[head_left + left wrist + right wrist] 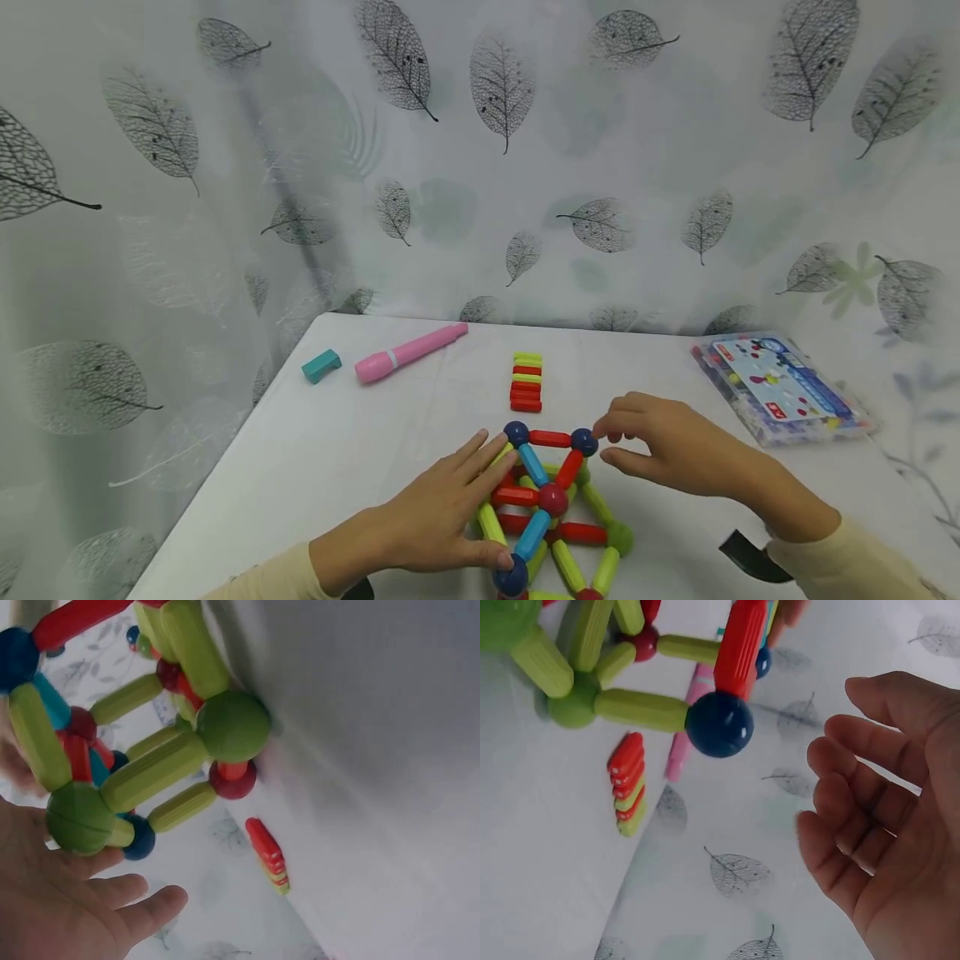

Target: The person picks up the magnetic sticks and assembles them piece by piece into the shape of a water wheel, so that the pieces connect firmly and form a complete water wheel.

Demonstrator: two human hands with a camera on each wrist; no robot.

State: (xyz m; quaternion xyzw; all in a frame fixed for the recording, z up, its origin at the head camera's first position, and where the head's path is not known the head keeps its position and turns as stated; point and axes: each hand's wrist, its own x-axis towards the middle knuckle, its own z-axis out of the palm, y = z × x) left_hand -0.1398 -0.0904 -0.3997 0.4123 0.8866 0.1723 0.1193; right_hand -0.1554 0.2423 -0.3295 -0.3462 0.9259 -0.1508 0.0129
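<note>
A magnetic ball-and-rod structure (553,499) stands on the white table (300,450), built of red, yellow-green and light blue rods joined by blue, red and green balls. Along its left side lies my left hand (438,521), fingers extended and thumb at the near blue ball (512,576). From the left wrist view, those fingers are nearly straight beside a green ball (81,817). My right hand (667,446) hovers by the far right blue ball (584,442). In the right wrist view its loosely bent fingers hold nothing, a gap separating them from that ball (720,724).
Behind the structure, several loose red and yellow-green rods (527,392) lie in a row. A pink pen-shaped object (408,352) and a teal block (322,366) are at the back left. At the back right sits a clear plastic case (780,387). A leaf-patterned curtain (450,233) hangs behind.
</note>
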